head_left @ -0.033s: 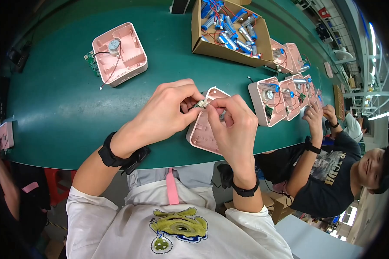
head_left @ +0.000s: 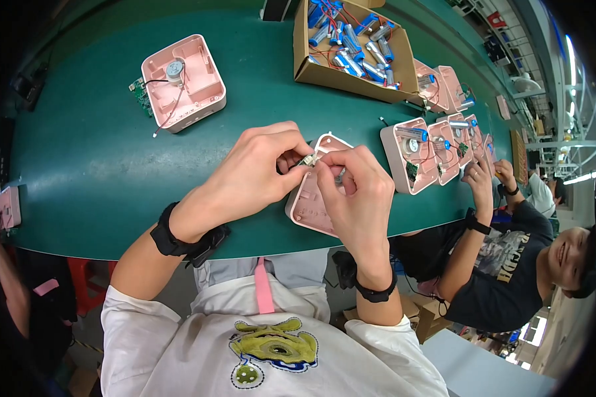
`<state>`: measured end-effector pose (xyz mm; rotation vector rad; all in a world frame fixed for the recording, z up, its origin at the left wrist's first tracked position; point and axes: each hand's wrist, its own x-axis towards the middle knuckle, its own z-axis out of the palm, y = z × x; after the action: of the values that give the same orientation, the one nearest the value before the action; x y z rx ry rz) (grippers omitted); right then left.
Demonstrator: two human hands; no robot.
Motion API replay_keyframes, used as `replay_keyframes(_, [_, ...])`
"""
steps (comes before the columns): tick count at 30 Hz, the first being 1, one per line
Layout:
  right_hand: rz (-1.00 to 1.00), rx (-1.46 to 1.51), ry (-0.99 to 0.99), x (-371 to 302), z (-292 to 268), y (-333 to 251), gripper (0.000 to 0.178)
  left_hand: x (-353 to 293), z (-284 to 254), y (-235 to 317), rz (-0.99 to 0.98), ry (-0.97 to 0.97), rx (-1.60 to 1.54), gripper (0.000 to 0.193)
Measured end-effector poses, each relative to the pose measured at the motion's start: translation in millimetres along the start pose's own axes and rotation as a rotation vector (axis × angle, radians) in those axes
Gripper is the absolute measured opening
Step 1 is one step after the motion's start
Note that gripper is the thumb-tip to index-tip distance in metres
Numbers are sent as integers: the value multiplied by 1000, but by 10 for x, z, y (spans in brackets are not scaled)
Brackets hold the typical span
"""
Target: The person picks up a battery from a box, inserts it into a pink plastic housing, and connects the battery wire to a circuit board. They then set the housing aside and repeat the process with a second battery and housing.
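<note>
My left hand (head_left: 255,165) pinches a small green circuit board (head_left: 304,161) with a white connector on it, between thumb and forefinger. Meeting it from the other side, my right hand (head_left: 359,188) has thumb and forefinger pressed together right at that connector. Whatever is between those right fingertips is too small and covered to make out. Both hands are over a pink plastic housing (head_left: 309,206) lying on the green table (head_left: 99,185), its hollow side up. My right hand hides much of the housing, though a bit of a round metallic part shows inside it.
Further left sits another pink housing (head_left: 204,99) with a round speaker, wires and a circuit board hanging out. A cardboard box (head_left: 351,86) of blue wired batteries stands at the back. Several pink housings with batteries (head_left: 404,159) line the right, where a co-worker's hands (head_left: 483,182) are busy.
</note>
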<state>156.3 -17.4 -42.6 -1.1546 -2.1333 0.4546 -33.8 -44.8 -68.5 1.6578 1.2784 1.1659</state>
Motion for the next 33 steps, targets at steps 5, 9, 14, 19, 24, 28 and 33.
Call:
replay_keyframes(5, [-11, 8, 9, -17, 16, -24, 11, -18, -1, -2, 35, -9, -21, 14])
replay_keyframes(9, [-4, -6, 20, -22, 50, -48, 10, -29, -7, 3, 53, -14, -44, 16])
replay_keyframes(14, [-2, -60, 54, -7, 58, -90, 9, 31, 7, -4, 104, -22, -48, 18])
replay_keyframes(19, [-26, -175, -105, 27, -235, -284, 9, 68, -33, -8, -98, -71, -161, 17])
replay_keyframes(24, [-94, -426, -143, 454, -997, -391, 19, 80, -85, -58, -268, -129, -283, 18])
replay_keyframes(28, [-184, -703, -144, 1467, -1205, 152, 19, 113, -168, -81, -274, -171, -280, 20])
replay_keyframes(33, [11, -738, -483, 2076, -1001, 664, 21, 92, -173, -61, -240, -222, -325, 20])
